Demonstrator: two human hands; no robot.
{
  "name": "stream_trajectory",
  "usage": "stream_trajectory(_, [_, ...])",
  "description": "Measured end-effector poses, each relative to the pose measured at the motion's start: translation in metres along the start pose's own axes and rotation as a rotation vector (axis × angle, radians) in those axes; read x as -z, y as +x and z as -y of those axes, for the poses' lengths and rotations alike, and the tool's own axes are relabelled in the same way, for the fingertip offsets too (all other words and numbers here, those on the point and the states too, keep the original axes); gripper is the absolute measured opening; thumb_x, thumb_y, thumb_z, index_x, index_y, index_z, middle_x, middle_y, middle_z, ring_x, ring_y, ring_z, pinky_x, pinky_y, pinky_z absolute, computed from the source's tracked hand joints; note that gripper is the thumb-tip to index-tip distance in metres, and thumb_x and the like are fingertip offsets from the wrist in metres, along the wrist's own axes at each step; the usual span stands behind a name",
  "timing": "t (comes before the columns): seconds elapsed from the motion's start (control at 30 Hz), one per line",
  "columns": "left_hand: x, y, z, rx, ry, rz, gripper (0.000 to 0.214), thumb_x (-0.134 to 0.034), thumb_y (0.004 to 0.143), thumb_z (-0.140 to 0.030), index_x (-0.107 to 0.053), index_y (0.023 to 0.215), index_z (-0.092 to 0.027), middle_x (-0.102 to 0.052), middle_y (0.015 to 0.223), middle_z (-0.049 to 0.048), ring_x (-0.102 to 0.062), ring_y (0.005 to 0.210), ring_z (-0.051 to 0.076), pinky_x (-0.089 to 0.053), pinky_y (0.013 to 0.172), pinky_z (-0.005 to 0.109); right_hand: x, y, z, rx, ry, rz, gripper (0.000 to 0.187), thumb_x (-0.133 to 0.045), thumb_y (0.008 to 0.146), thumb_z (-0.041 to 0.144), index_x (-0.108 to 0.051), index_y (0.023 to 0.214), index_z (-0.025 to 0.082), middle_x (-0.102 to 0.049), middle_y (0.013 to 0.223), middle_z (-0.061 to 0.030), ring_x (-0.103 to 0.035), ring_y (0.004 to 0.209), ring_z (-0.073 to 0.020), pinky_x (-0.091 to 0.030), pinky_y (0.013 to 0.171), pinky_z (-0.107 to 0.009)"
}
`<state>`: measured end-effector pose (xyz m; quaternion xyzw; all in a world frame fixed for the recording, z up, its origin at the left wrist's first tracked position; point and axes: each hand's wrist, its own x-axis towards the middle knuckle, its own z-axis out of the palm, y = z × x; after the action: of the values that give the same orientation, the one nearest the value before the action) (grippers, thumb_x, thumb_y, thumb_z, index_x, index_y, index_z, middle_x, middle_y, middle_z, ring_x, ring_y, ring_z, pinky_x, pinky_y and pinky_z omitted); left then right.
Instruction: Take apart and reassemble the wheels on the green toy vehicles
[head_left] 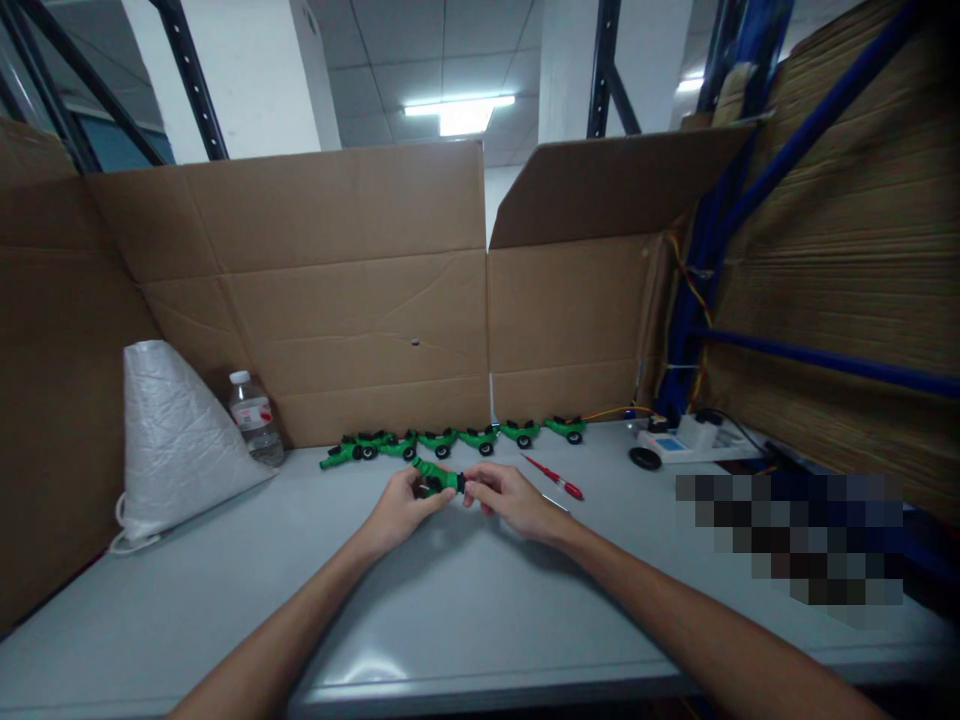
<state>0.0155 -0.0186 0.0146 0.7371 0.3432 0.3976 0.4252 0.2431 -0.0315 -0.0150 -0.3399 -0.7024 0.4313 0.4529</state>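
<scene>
A small green toy vehicle [441, 474] with black parts is held just above the table, in the middle of the view. My left hand [399, 513] grips its green body between thumb and fingers. At its black right end, the fingertips of my right hand [514, 502] are pinched together; whatever small part lies under them is hidden. Behind both hands, several similar green toy vehicles [480, 440] with black wheels stand in a row along the cardboard. A red-handled screwdriver [556, 478] lies beyond my right hand, and a thin metal rod [556, 503] shows beside that wrist.
At the left stand a silvery drawstring bag [176, 450] and a water bottle [256, 420]. On the right are a white power strip [697, 438] with cables and a black ring [645, 458]. Cardboard walls [360, 340] and a blue rack post [686, 300] border the grey table [420, 620].
</scene>
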Motion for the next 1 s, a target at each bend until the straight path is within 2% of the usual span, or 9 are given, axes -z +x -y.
stream_trajectory(0.17, [0.0, 0.0, 0.003, -0.041, 0.026, 0.016, 0.034, -0.08, 0.086, -0.043, -0.079, 0.107, -0.017, -0.079, 0.103, 0.0113, -0.07, 0.093, 0.025, -0.052, 0.086, 0.033, -0.001, -0.002, 0.003, -0.008, 0.032, 0.022, 0.043, -0.065, 0.094, 0.058, -0.068, 0.107, 0.018, -0.072, 0.087, -0.0037, -0.057, 0.062, -0.0135, -0.045, 0.06, -0.027])
stream_trajectory(0.37, [-0.002, -0.005, -0.004, -0.086, 0.068, 0.036, 0.03, -0.078, 0.088, -0.04, -0.078, 0.107, -0.016, -0.077, 0.104, 0.0111, -0.069, 0.095, 0.025, -0.051, 0.089, 0.034, 0.001, -0.002, 0.008, -0.055, -0.008, 0.067, 0.049, -0.057, 0.096, 0.066, -0.066, 0.086, 0.019, -0.071, 0.076, -0.0038, -0.051, 0.055, -0.0126, -0.038, 0.052, -0.025])
stream_trajectory(0.6, [-0.006, -0.007, -0.004, -0.111, 0.089, 0.048, 0.033, -0.08, 0.086, -0.038, -0.076, 0.111, -0.017, -0.076, 0.107, 0.0111, -0.068, 0.097, 0.025, -0.05, 0.09, 0.034, 0.002, 0.0, 0.006, -0.172, -0.007, 0.141, 0.067, -0.042, 0.099, 0.073, -0.068, 0.075, 0.016, -0.063, 0.057, -0.0032, -0.045, 0.045, -0.0115, -0.033, 0.047, -0.025])
stream_trajectory(0.7, [-0.005, -0.006, -0.001, -0.108, 0.105, 0.044, 0.033, -0.079, 0.087, -0.039, -0.076, 0.112, -0.017, -0.076, 0.108, 0.0114, -0.069, 0.099, 0.025, -0.051, 0.09, 0.033, 0.001, 0.0, 0.006, -0.128, -0.06, 0.061, 0.061, -0.046, 0.1, 0.071, -0.064, 0.077, 0.017, -0.064, 0.062, -0.002, -0.046, 0.046, -0.0103, -0.034, 0.046, -0.024])
stream_trajectory(0.8, [-0.004, -0.005, 0.001, -0.114, 0.121, 0.041, 0.033, -0.079, 0.088, -0.039, -0.076, 0.11, -0.015, -0.077, 0.109, 0.0112, -0.069, 0.099, 0.025, -0.051, 0.09, 0.033, -0.003, -0.002, 0.008, -0.094, -0.051, -0.02, 0.048, -0.053, 0.099, 0.065, -0.059, 0.087, 0.019, -0.068, 0.074, -0.0009, -0.048, 0.047, -0.0091, -0.035, 0.043, -0.022])
stream_trajectory(1.0, [0.0, -0.001, 0.001, -0.088, 0.101, 0.048, 0.035, -0.077, 0.09, -0.041, -0.076, 0.111, -0.014, -0.078, 0.107, 0.0102, -0.069, 0.097, 0.024, -0.051, 0.09, 0.033, -0.008, -0.005, 0.011, -0.092, 0.009, -0.028, 0.035, -0.06, 0.096, 0.055, -0.057, 0.105, 0.022, -0.068, 0.089, 0.0001, -0.05, 0.045, -0.0076, -0.036, 0.036, -0.02])
